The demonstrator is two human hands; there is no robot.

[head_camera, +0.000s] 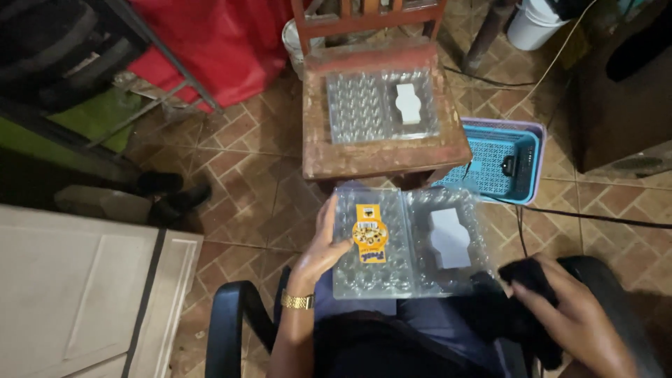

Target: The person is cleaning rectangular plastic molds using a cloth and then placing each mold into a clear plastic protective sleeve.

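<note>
I see the left hand (323,246) gripping the near left edge of a clear plastic egg tray (413,241), thumb on top and fingers hidden underneath it. The tray lies opened flat across the lap, both halves facing up. A gold wristwatch (297,301) sits on that wrist. On the tray's left half there is a yellow-orange label (369,233); its print is too small for me to make out. On the right half lies a white paper insert (450,237).

At the tray's near right corner, the right hand (574,318) is closed on a black cloth (521,294). The cloth merges with the dark clothing below it, so I cannot tell where it ends, and the hand is partly cut off by the frame's bottom edge.

Beyond the tray stands a worn wooden chair (381,150), its back cut off at the top. On its seat rests a second clear tray (364,105), also opened flat, with its own white insert (407,101).

To the right of the held tray, partly hidden behind the chair seat, is a blue plastic basket (514,157) with a small dark thing inside that I cannot identify. A black cable (595,217) runs along the tiled floor (238,175) there.

Left of the tray, a white panel (77,280) lies at the frame edge, and a red sheet (224,49) hangs further off.
</note>
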